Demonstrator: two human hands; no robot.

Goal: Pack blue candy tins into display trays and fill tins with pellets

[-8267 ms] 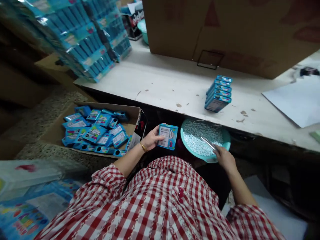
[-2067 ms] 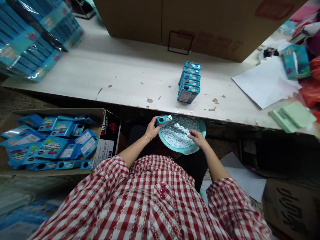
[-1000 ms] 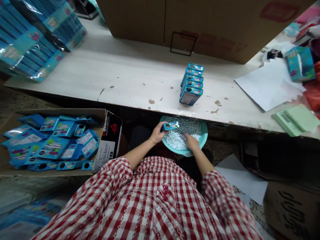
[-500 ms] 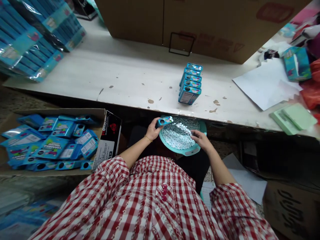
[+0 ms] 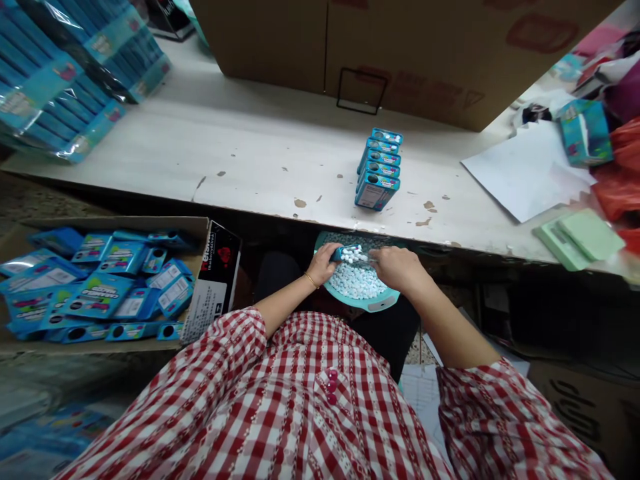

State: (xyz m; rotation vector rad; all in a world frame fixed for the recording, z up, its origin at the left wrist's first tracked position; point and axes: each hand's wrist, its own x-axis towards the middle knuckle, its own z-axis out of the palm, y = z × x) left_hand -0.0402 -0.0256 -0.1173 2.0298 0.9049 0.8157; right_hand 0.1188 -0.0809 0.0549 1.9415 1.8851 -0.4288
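My left hand (image 5: 323, 265) is closed around a small blue box (image 5: 341, 253), over the left side of a turquoise basin (image 5: 374, 305). White pellets (image 5: 357, 282) fill much of the basin. My right hand (image 5: 397, 267) is closed on a scoop, mostly hidden by the fingers, that carries white pellets (image 5: 354, 254) against the top of the box. On the white table (image 5: 250, 153) beyond, several blue boxes (image 5: 377, 191) stand upright in a row.
An open carton (image 5: 195, 287) of blue boxes lies at the left. Wrapped blue packs (image 5: 60, 87) are at the back left, a big cardboard box (image 5: 280, 53) behind. Paper (image 5: 525, 173) and a green block (image 5: 590, 235) lie right.
My right hand has moved left and up, bringing the scoop of pellets to the box. My left hand has shifted slightly right and down, over the basin, and the box has tilted.
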